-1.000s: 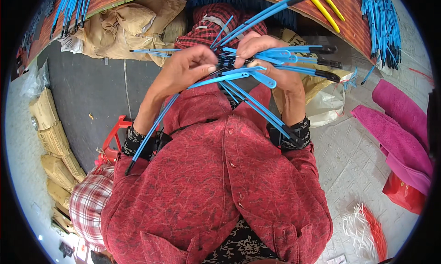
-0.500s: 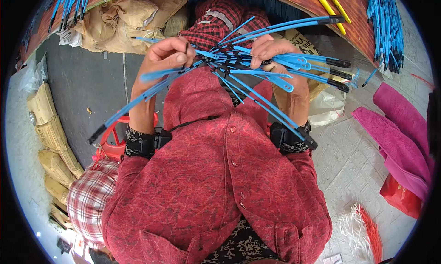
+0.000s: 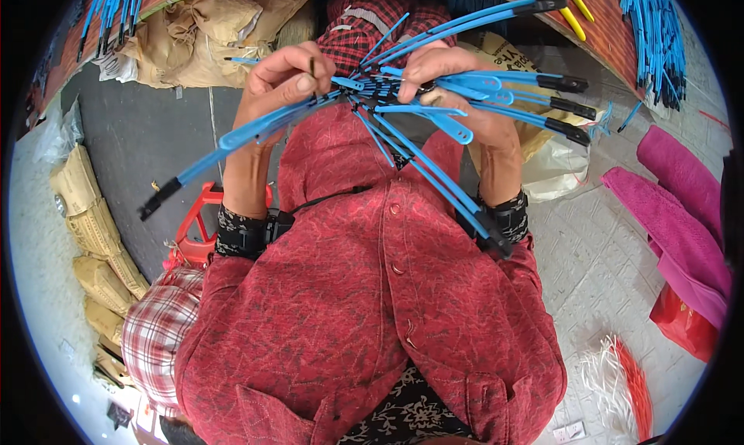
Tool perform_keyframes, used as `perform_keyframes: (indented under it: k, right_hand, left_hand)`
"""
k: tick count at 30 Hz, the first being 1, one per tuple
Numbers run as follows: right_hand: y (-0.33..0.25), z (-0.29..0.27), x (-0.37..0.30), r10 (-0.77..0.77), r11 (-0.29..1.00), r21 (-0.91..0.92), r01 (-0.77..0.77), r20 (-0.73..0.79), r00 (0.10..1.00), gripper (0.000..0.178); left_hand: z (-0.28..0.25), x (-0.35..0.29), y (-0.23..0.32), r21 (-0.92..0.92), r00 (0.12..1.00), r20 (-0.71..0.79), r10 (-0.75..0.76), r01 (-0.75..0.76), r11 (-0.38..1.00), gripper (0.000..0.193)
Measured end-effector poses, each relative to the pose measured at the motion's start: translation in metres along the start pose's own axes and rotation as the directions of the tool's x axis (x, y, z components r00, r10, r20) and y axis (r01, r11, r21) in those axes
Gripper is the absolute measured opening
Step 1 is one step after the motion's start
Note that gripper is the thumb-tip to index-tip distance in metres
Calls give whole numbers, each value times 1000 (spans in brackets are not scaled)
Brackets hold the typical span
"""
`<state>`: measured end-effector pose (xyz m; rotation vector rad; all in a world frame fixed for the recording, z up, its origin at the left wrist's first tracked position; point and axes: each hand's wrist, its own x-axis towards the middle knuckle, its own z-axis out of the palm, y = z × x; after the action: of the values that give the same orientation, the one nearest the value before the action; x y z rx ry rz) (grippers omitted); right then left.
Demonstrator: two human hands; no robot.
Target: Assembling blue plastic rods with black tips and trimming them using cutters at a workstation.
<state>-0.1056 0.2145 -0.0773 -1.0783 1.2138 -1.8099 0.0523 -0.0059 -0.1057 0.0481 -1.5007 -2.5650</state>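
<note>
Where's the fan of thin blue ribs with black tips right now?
At the upper centre of the head view: the blue ribs' fan has its middle between the left hand and the right hand, above the red patterned jacket.

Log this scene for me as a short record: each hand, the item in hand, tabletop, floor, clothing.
Left hand: thumb and fingers pinched on a small dark item, too small to identify
Right hand: gripping the bunch of blue strips
Bunch: several strips black-tipped, fanning out to both sides
Tabletop: yellow strips at upper right; more blue strips hang at its right end
Floor, right: red and white strands
Clothing: dark red buttoned jacket
</note>
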Motion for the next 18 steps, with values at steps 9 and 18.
perform_keyframes:
  k: [9,18]
  right_hand:
    - [3,9,12,-98,991,-82,104,78,992,20]
    - [4,12,7,-100,989,-112,94,-41,994,17]
  left_hand:
    - [17,-2,-3,0,986,-120,-118,119,993,38]
    - [28,0,-1,17,978,-162,-133,138,990,40]
